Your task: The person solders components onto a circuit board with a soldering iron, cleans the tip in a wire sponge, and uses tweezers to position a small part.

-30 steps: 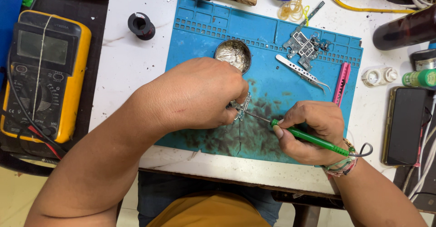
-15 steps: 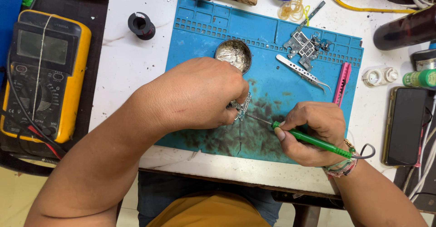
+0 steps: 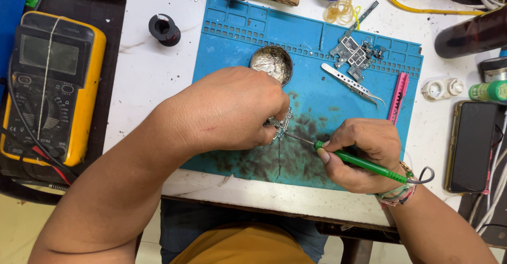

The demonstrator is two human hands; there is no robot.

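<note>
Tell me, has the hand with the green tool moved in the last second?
No. The right hand holding the green tool sits beside the same dark smudge on the blue mat.

Blue mat (image 3: 317, 42): looking like matt rubber or silicone, showing dark sooty stains across its near half. Desk (image 3: 153, 73): showing white, smooth, marble-like stone with faint grey veins. Small part (image 3: 281, 124) under the left hand (image 3: 232, 108): glinting as bare bright metal. Tool in the right hand (image 3: 364, 147): green glossy plastic handle (image 3: 364, 163), thin metal tip. Round tin (image 3: 271, 63): dull metal, holding a crusted silvery residue. Tweezers (image 3: 353, 84): shining, perforated steel. Pink cutter (image 3: 397, 97): smooth plastic. Multimeter (image 3: 50, 84), far left: wearing a yellow rubbery casing around dark matt plastic. Phone (image 3: 470, 145), right: showing glossy black glass. Wrist band (image 3: 396, 194): woven thread.
</note>
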